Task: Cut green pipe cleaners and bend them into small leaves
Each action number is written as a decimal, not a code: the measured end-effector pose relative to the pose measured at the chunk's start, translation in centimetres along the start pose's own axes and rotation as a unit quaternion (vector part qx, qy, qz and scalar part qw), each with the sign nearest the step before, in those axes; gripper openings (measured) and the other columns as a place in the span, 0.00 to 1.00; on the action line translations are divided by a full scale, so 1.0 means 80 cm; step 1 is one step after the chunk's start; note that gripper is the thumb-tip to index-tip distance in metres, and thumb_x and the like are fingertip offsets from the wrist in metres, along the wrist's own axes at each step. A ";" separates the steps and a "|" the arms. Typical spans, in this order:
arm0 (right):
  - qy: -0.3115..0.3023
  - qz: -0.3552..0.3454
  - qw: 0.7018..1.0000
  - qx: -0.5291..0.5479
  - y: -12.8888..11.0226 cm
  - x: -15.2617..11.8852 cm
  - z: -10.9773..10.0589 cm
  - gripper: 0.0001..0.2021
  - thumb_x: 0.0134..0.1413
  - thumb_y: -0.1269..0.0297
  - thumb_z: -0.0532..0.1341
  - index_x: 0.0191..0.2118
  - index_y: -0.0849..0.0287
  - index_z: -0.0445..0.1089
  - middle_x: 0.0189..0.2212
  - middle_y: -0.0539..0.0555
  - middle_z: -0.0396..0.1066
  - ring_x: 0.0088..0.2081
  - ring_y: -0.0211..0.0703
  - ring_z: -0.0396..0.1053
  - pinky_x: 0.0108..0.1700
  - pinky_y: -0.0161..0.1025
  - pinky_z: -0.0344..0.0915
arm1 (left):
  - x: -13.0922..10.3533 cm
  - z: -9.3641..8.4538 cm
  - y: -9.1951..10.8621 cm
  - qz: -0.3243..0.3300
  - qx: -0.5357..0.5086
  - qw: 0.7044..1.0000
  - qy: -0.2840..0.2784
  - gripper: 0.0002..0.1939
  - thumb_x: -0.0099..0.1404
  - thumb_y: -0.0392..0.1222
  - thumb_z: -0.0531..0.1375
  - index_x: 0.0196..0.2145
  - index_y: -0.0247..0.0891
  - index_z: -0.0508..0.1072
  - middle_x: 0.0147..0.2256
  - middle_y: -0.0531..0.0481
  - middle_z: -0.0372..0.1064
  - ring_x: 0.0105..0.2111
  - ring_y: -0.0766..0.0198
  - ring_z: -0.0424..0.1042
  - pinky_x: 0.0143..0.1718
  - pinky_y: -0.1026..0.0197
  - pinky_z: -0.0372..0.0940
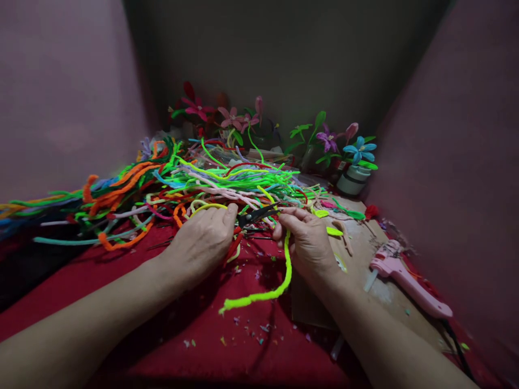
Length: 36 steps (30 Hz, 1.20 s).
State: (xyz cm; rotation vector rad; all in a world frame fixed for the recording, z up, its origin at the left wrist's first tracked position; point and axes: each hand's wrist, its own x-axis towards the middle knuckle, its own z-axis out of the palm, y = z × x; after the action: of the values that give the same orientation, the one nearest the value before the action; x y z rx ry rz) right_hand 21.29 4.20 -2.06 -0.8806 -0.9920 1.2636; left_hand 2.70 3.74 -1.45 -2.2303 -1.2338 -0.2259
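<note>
a cut seems to be in hand — the left hand (208, 237) curled round red-handled scissors with dark metal blades (259, 215), the right (306, 235) pinching a fuzzy neon-yellow pipe cleaner (289, 267) that bends down between them over the red cloth (203, 346) — and snipping would call for a steady pinch.

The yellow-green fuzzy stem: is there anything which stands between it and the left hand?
Yes, the scissors: the left hand holds them, and they reach across the gap toward the yellow-green fuzzy stem. Nothing visible stands between the stem and the right hand, which pinches it.
</note>
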 end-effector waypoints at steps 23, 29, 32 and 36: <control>0.006 0.027 1.000 0.009 -0.005 -0.002 0.002 0.06 0.39 0.70 0.61 0.29 0.62 0.67 0.12 0.47 0.68 0.12 0.31 0.59 0.16 0.28 0.53 | -0.002 -0.013 0.001 -0.024 -0.044 0.993 -0.104 0.19 0.61 0.27 0.45 0.48 0.29 0.65 0.31 0.42 0.73 0.28 0.59 0.74 0.24 0.63 0.64; 0.017 0.052 0.998 0.011 -0.011 -0.002 0.004 0.07 0.38 0.69 0.61 0.29 0.63 0.67 0.11 0.47 0.66 0.11 0.31 0.57 0.14 0.27 0.51 | -0.003 -0.009 -0.002 -0.028 -0.093 0.989 -0.116 0.16 0.61 0.29 0.46 0.46 0.30 0.65 0.31 0.42 0.74 0.28 0.57 0.75 0.24 0.62 0.63; 0.016 0.057 0.998 0.020 -0.015 -0.002 0.005 0.07 0.37 0.70 0.60 0.29 0.63 0.67 0.11 0.47 0.66 0.11 0.31 0.57 0.14 0.27 0.51 | -0.004 -0.006 -0.002 -0.033 -0.114 0.987 -0.105 0.15 0.62 0.31 0.47 0.45 0.31 0.65 0.28 0.45 0.73 0.27 0.58 0.74 0.24 0.63 0.62; 0.017 0.060 0.998 0.022 -0.017 -0.004 0.008 0.07 0.36 0.70 0.60 0.28 0.63 0.67 0.10 0.47 0.66 0.10 0.31 0.56 0.13 0.27 0.51 | -0.002 -0.006 0.001 -0.045 -0.106 0.988 -0.102 0.17 0.62 0.31 0.46 0.48 0.32 0.63 0.31 0.45 0.74 0.29 0.60 0.75 0.25 0.64 0.63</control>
State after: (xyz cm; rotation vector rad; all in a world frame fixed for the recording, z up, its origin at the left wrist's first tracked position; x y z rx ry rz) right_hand 21.14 3.77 -0.62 -0.9368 -0.8918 1.3622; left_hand 2.74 3.29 -1.14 -2.4299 -1.4825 -0.1737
